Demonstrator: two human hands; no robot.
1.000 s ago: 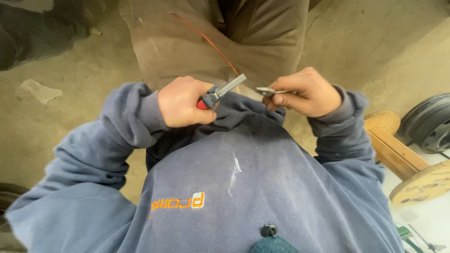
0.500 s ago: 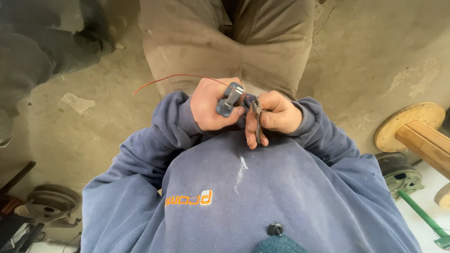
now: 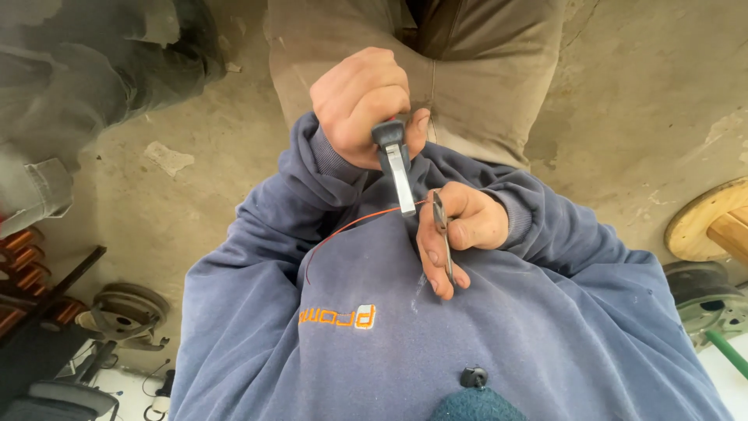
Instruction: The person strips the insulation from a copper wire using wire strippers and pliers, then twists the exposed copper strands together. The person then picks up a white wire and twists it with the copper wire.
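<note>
My left hand (image 3: 357, 100) is closed around the dark grey handle of a utility knife (image 3: 392, 152). Its silver blade points down toward my chest. The blade tip touches a thin orange wire (image 3: 351, 226) that curves left across my blue sweatshirt (image 3: 374, 343). My right hand (image 3: 461, 228) sits just below and to the right of the knife. It pinches the end of the orange wire together with a thin grey metal piece (image 3: 444, 238) that runs along its fingers. Both hands are close in front of my chest, above my brown trousers (image 3: 483, 86).
A wooden cable spool (image 3: 705, 222) and a grey reel (image 3: 701, 300) lie on the right, with a green rod (image 3: 728, 352) below them. On the left are copper pipes (image 3: 19, 253), a round metal part (image 3: 125, 308) and another person's grey-trousered leg (image 3: 86, 70). The floor is concrete.
My left hand has risen and turned the knife so its blade points down onto the wire. The wire's loose end has swung from the upper left to hang across my sweatshirt.
</note>
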